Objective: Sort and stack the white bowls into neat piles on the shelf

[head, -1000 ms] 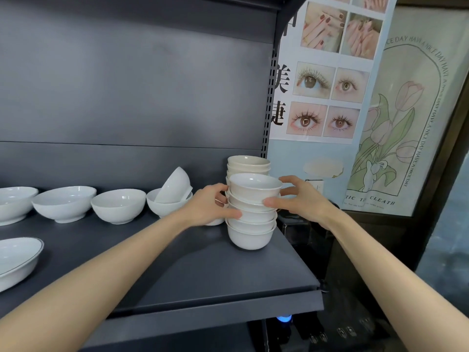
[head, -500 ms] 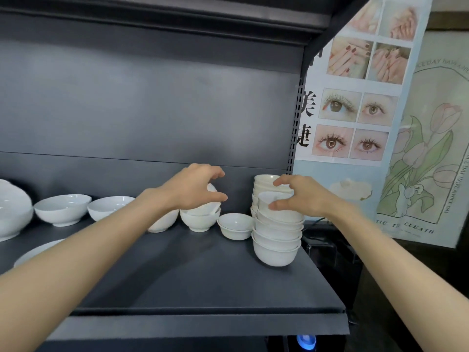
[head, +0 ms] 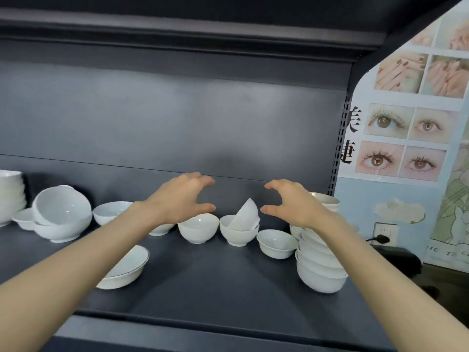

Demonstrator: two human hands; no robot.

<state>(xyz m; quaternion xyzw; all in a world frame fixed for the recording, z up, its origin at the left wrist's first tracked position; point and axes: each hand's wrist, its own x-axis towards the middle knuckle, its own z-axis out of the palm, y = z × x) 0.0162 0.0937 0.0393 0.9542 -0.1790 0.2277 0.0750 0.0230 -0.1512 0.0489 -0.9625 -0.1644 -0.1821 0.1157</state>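
White bowls stand along a dark grey shelf [head: 215,283]. A pile of several small bowls [head: 320,262] rises at the right end, with a second pile [head: 327,200] behind it. Mid-shelf, a bowl [head: 237,235] holds another bowl tilted on edge [head: 245,214]; single bowls sit to its left [head: 199,228] and right [head: 276,243]. My left hand [head: 184,199] and my right hand [head: 291,201] hover above these, fingers curled apart, holding nothing.
A wide rimmed bowl [head: 127,268] lies near the front left. Larger bowls, one tipped on its side [head: 62,210], and a tall pile [head: 10,196] stand at the far left. The upper shelf [head: 177,31] overhangs. A poster wall [head: 406,138] is right of the shelf.
Both hands let go of the right pile and lifted to the middle of the shelf, open. The view swung left and upward.
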